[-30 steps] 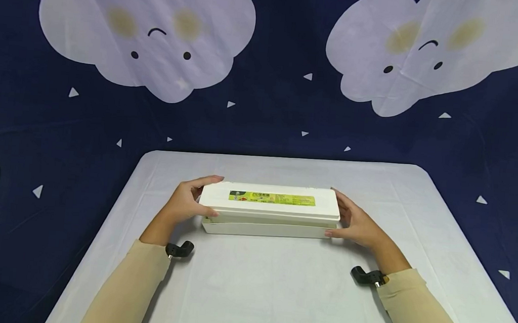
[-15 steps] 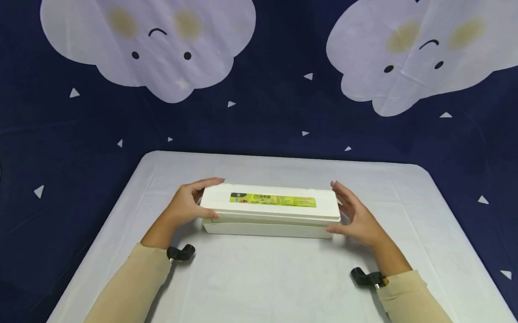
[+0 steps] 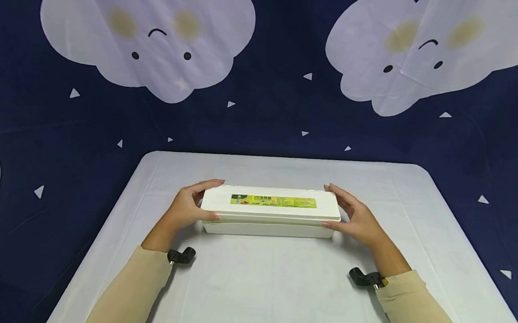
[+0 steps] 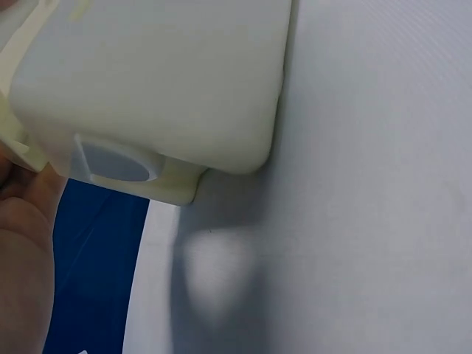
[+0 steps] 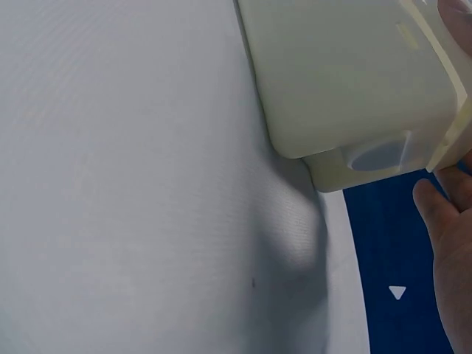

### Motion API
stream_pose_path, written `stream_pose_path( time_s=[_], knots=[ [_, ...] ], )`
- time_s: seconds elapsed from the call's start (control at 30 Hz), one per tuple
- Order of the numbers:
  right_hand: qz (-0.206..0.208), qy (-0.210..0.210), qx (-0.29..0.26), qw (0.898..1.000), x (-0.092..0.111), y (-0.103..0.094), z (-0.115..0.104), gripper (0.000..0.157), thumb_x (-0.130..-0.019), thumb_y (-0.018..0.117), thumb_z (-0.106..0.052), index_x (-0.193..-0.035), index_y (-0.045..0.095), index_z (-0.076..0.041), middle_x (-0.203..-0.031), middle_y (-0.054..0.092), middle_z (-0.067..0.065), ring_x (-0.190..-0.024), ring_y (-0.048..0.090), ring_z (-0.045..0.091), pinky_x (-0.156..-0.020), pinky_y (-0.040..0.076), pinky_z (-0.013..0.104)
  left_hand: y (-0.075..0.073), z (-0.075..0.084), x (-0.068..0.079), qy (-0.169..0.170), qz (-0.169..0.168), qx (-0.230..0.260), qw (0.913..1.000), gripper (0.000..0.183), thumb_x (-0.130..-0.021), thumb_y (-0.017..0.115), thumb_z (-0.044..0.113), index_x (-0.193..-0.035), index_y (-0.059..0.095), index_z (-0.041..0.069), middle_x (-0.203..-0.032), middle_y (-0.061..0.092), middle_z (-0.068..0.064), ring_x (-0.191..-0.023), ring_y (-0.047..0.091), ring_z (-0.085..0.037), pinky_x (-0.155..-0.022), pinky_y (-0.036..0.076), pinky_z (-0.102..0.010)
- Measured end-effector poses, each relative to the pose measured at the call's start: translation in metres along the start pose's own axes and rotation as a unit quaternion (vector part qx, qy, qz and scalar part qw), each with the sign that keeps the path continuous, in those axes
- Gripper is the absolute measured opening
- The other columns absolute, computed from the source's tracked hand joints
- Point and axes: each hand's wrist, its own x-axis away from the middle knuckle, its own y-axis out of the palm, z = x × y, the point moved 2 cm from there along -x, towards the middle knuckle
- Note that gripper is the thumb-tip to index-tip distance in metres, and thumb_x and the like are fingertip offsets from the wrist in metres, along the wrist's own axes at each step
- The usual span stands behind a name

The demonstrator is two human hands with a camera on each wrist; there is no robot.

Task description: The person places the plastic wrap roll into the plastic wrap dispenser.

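Observation:
A long white cling film box (image 3: 269,229) lies crosswise on the table, its lid (image 3: 217,195) on top with a yellow-green label (image 3: 274,201). At its left end my left hand (image 3: 182,207) grips the lid, thumb along the front edge and fingers at the back. My right hand (image 3: 360,221) holds the opposite end in the same way, thumb in front, fingertips at the back corner. A thin seam shows between lid and base. In the left wrist view the rounded end (image 4: 162,81) of the box hides most fingers. The inside of the box is hidden.
A white cloth covers the table (image 3: 267,289). Beyond its far edge hangs a dark blue cloth (image 3: 271,117) with white clouds and small triangles. Black wrist cameras sit near both sleeves, just above the tabletop.
My right fingers lifted off the right end about half a second ago and now touch the lid's back corner again. The gap under the lid has narrowed, and the lid sits slightly lower.

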Motion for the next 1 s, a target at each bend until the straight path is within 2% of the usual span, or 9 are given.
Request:
stream_pose_path(
  time_s=[0.27,0.4,0.57,0.8,1.0],
  knots=[
    [-0.007,0.001,0.0,1.0,0.001,0.0,0.0,0.102,-0.076,0.092,0.008,-0.161,0.037,-0.001,-0.16,0.042,0.022,-0.15,0.033,0.041,-0.121,0.029,0.029,0.001,-0.002,0.004,-0.027,0.003,-0.03,0.9992,0.093,-0.06,0.105,0.005,-0.144,0.067,0.017,-0.147,0.059,-0.001,-0.135,0.053,-0.022,-0.111,0.045,-0.037],
    [-0.009,0.006,0.002,1.0,0.002,0.0,0.0,0.103,-0.076,0.092,0.008,-0.162,0.036,-0.001,-0.161,0.042,0.022,-0.15,0.033,0.041,-0.121,0.029,0.028,0.001,0.001,0.006,-0.014,0.001,-0.051,0.9986,0.093,-0.06,0.105,0.008,-0.144,0.067,0.017,-0.147,0.06,0.0,-0.14,0.049,-0.02,-0.117,0.039,-0.038],
    [-0.014,0.01,0.002,1.0,0.003,0.001,-0.002,0.104,-0.076,0.092,0.007,-0.162,0.035,-0.002,-0.161,0.042,0.02,-0.149,0.034,0.041,-0.121,0.03,0.029,0.001,0.006,0.009,-0.005,-0.004,-0.059,0.9982,0.092,-0.062,0.104,0.006,-0.145,0.065,0.014,-0.148,0.059,-0.002,-0.141,0.048,-0.022,-0.117,0.038,-0.034],
    [-0.022,0.005,-0.007,1.0,0.005,0.0,-0.001,0.101,-0.078,0.089,0.011,-0.162,0.034,0.001,-0.161,0.042,0.023,-0.149,0.034,0.042,-0.12,0.03,0.029,-0.001,0.002,0.012,0.006,-0.013,-0.07,0.9974,0.093,-0.062,0.105,0.01,-0.145,0.065,0.013,-0.148,0.059,0.001,-0.141,0.048,-0.021,-0.118,0.038,-0.045],
    [-0.024,-0.006,-0.012,1.0,0.007,0.0,-0.004,0.099,-0.079,0.088,0.011,-0.163,0.035,-0.001,-0.16,0.042,0.024,-0.149,0.035,0.042,-0.12,0.03,0.03,0.0,0.001,0.011,0.004,-0.016,-0.062,0.9979,0.093,-0.061,0.105,0.008,-0.145,0.065,0.011,-0.15,0.058,0.002,-0.143,0.046,-0.02,-0.12,0.036,-0.042]
  ],
)
